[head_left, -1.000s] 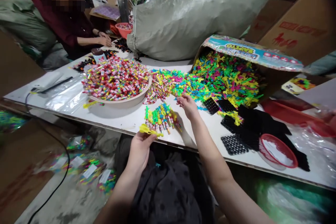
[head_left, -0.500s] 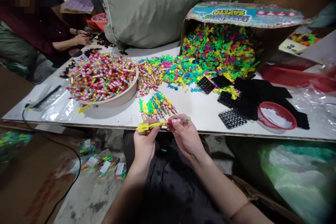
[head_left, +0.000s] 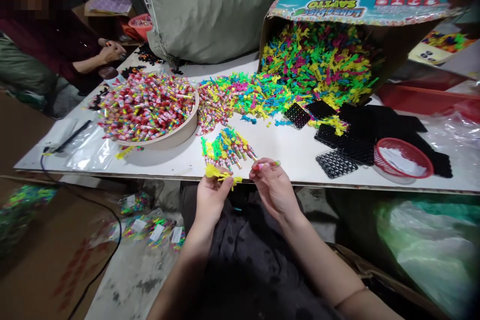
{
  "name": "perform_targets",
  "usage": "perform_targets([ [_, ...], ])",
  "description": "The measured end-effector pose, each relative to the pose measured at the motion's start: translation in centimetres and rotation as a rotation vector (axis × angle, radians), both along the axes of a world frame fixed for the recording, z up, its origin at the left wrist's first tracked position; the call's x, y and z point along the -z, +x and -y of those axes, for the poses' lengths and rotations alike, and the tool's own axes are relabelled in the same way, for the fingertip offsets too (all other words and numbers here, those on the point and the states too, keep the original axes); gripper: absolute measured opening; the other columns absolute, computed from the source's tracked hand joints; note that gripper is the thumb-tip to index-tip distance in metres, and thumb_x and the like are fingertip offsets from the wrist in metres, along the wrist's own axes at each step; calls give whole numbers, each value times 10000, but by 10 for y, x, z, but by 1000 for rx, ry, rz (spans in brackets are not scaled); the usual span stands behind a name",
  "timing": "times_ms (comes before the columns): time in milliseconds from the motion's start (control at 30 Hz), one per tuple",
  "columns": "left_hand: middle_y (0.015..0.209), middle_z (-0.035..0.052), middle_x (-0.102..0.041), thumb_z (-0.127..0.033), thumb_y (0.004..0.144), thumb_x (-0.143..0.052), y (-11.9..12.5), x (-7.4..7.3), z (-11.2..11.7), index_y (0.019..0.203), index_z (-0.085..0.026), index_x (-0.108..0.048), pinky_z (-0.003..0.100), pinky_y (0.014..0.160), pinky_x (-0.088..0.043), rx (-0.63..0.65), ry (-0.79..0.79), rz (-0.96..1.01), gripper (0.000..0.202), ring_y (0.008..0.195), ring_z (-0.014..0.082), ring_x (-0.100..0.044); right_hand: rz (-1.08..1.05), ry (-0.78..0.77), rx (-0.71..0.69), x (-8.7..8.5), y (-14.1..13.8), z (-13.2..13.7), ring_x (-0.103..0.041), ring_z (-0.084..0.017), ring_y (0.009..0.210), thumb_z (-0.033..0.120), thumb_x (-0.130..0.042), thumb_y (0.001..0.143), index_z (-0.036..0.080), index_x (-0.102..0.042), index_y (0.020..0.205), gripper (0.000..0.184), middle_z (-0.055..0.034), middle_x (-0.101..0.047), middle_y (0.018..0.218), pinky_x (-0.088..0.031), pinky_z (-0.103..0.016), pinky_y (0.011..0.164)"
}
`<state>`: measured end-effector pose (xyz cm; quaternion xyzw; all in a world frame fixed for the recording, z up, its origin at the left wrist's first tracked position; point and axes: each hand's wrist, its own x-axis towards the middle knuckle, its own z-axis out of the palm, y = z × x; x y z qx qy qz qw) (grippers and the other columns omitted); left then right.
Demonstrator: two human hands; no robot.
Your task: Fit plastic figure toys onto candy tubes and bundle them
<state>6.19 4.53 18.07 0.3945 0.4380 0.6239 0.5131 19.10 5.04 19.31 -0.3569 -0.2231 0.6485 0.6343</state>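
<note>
Basin: cream, round plastic bowl (head_left: 183, 133) heaped with small pink-and-red tubes (head_left: 150, 105).
Left hand: this bare hand (head_left: 213, 195) pinches bright yellow, spindly plastic figures (head_left: 215, 172) at the table edge; one or several, I cannot tell.
Fan: multicoloured plastic figures and tubes (head_left: 227, 147), side by side on the white table (head_left: 165, 165), just beyond the hands.
Gap: the held pieces are apart; aligning their ends and pressing straight should spare the thin plastic.
Right hand: this one (head_left: 275, 187) grasps a slim red-and-pink tube (head_left: 276, 163), greenish end rightward; a light fingertip hold seems best.
Box: brown cardboard, blue printed flap (head_left: 408, 7), spilling figures.
</note>
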Motion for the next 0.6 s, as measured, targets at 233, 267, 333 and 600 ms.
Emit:
perform_targets([
  [233,768,26,-615,-240,732,-625,-7,-1,1,784,-191,-645,256,708,-440,131,118,-506,75,749,151,-574,196,220,44,-2,7,6,-547,-106,711,323,-691,699,231,-633,785,138,12,-583,814,-465,-276,728],
  [267,753,26,-612,-234,729,-627,-8,-1,2,781,-194,-657,252,691,-434,141,150,-580,72,735,151,-568,214,237,37,-3,8,7,-552,-111,730,307,-685,707,235,-635,793,122,10,-586,825,-464,-280,740],
  [333,740,23,-599,-220,733,-621,-10,-3,2,782,-204,-672,243,671,-424,151,232,-685,73,720,148,-556,257,251,30,-4,11,9,-556,-123,754,295,-674,718,237,-635,802,109,5,-589,828,-466,-289,751],
  [600,749,20,-572,-195,766,-588,-12,-13,8,886,-244,-686,233,673,-414,159,343,-798,162,723,141,-543,288,222,33,-7,17,11,-568,-122,690,314,-650,744,222,-622,814,119,1,-604,774,-488,-287,690],
])
